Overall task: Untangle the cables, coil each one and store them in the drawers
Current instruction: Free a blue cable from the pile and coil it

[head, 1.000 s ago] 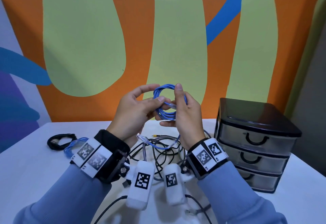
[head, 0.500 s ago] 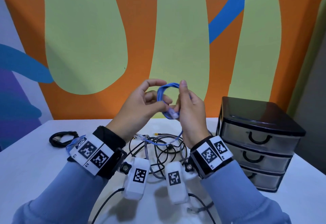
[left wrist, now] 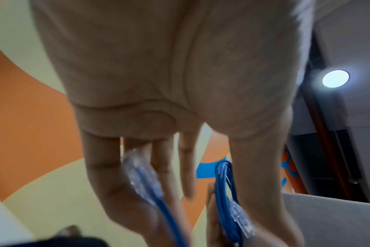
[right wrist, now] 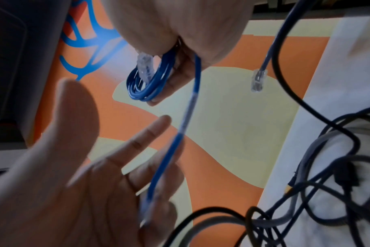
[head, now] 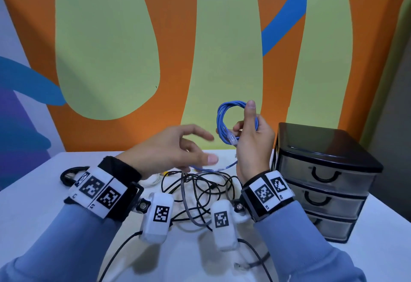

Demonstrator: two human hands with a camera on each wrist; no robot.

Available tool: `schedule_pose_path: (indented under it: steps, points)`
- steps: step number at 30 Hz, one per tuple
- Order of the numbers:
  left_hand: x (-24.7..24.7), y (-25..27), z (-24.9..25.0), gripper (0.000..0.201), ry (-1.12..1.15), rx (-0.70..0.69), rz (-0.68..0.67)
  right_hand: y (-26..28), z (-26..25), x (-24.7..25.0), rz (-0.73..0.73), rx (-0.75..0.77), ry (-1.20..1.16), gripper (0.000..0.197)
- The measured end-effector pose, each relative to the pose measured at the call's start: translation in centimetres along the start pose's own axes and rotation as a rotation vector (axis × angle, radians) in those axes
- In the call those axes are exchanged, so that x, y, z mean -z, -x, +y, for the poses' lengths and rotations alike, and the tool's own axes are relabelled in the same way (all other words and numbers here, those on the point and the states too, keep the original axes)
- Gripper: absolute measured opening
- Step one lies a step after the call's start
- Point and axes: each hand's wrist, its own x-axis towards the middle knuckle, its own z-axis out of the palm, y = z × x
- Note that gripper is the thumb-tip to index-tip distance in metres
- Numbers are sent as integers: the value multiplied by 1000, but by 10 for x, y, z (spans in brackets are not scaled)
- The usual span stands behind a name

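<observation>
My right hand (head: 244,118) holds a coiled blue network cable (head: 220,121) up in the air, just left of the drawer unit (head: 322,170). A clear plug (head: 232,140) hangs at the coil's bottom. In the right wrist view the coil (right wrist: 146,83) sits in my curled fingers, and a loose blue tail (right wrist: 186,120) runs down to my left hand (right wrist: 74,167). That left hand (head: 210,148) hovers open and blurred to the left of the coil, fingers straight. The tail's plug (left wrist: 142,175) lies across those fingers.
A tangle of black and grey cables (head: 200,190) lies on the white table (head: 33,204) under my hands. A coiled black cable (head: 66,175) sits at the far left. All three drawers are closed. Another cable's clear plug (right wrist: 258,80) dangles nearby.
My left hand has let go of the blue coil and dropped down to the left, fingers opening. My right hand has carried the coil to the right, toward the drawers.
</observation>
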Motion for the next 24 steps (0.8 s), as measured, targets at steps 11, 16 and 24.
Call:
schedule_pose_path:
  steps: [11, 16, 24]
  points:
    - [17, 3, -5, 13, -31, -19, 107, -5, 4, -1, -13, -192, -205, 56]
    - [29, -4, -16, 4, 366, 50, 393, 0, -7, -2, -99, -218, -326, 47]
    - [27, -4, -3, 14, 951, -59, 354, 10, -2, -7, -218, -102, -76, 45]
